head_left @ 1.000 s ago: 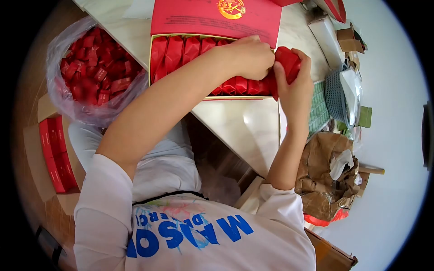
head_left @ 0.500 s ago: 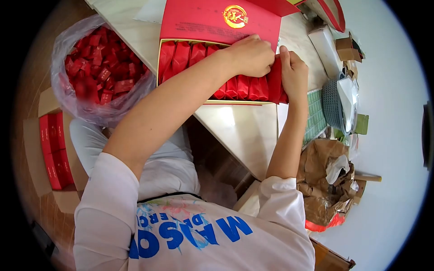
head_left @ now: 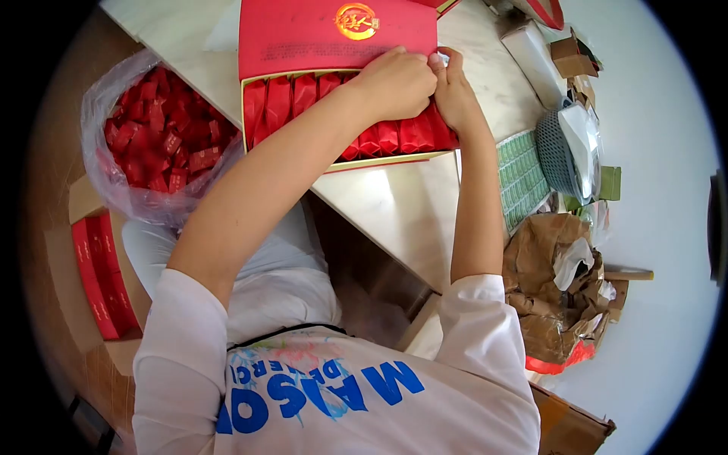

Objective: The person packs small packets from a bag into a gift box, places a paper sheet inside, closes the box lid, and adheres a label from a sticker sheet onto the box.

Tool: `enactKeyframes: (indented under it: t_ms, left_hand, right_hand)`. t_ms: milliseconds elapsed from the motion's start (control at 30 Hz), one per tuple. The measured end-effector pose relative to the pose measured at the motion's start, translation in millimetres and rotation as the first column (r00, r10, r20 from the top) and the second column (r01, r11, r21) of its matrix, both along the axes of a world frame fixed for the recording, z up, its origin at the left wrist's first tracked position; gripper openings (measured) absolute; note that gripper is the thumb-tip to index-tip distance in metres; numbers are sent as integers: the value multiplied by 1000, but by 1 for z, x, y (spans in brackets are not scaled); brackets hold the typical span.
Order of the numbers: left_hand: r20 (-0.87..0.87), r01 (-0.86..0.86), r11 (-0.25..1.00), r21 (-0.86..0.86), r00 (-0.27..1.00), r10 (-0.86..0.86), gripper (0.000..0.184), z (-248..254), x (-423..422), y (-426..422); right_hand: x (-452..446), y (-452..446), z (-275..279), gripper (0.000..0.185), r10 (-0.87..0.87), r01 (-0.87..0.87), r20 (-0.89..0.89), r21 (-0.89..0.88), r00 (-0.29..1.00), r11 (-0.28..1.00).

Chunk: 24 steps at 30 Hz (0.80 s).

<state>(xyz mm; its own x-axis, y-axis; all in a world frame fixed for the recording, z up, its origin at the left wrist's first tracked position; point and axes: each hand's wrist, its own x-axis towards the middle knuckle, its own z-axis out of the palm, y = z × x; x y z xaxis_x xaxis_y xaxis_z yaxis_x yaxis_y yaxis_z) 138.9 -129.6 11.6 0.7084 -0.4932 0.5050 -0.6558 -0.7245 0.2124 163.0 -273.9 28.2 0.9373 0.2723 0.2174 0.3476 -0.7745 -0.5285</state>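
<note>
A red gift box (head_left: 425, 161) with a gold-rimmed edge stands on the table, its lid (head_left: 303, 38) raised at the back and marked with a gold emblem. Inside, a row of red foil packets (head_left: 305, 92) stands side by side. My left hand (head_left: 398, 82) reaches across the row, closed at the box's right end. Against it, my right hand (head_left: 459, 95) is closed at the right corner. The upper end of the last red packet (head_left: 438, 130) disappears between both hands; the fingertips themselves are mostly hidden.
A clear plastic bag (head_left: 95, 144) full of small red packets stands at the left. Below it is an open carton (head_left: 83, 193) holding red boxes. On the right are a green sheet (head_left: 519, 178), a grey basket (head_left: 556, 155) and a crumpled brown paper bag (head_left: 542, 250).
Both hands have moved closer together at the box's right end. The rightmost packet, which stuck out beside the right hand, now sits lower and more in line. The whole view has shifted slightly.
</note>
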Motion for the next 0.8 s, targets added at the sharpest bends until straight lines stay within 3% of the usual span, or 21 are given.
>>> enactKeyframes:
  t_ms: [100, 167, 300, 367, 400, 533, 567, 667, 800]
  left_hand:
    - [-14, -5, 998, 61, 1000, 6, 17, 4, -1, 3]
    - [-94, 22, 1000, 12, 995, -21, 16, 8, -2, 5]
    - [-167, 107, 988, 114, 982, -87, 14, 16, -6, 13]
    - [1, 279, 956, 90, 960, -281, 15, 19, -9, 21]
    - [-90, 281, 945, 168, 959, -269, 18, 24, -12, 23]
    - [-136, 386, 922, -36, 912, -387, 23, 12, -27, 17]
    - [-140, 385, 922, -35, 912, -386, 23, 15, -27, 16]
    - [-102, 338, 923, 184, 940, -324, 28, 15, -26, 10]
    - [1, 266, 951, 159, 963, -269, 28, 2, -25, 3]
  right_hand:
    - [-1, 3, 2, 48, -13, 13, -21, -6, 1000, 1000]
    - [-3, 4, 5, 48, -62, 55, -57, -120, 996, 991]
    - [-4, 4, 5, 47, -67, 67, 7, -197, 998, 978]
    - [-1, 4, 3, 48, -52, 60, 50, -174, 997, 983]
    - [-1, 5, 4, 48, -54, 60, 37, -187, 998, 980]
    - [3, 7, 3, 47, -32, 44, 63, -198, 997, 979]
    - [3, 7, 1, 46, -16, 29, 71, -187, 997, 982]
    - [5, 6, 1, 42, -10, 25, 87, -177, 996, 984]
    - [8, 6, 6, 38, -42, 68, 125, -218, 991, 974]
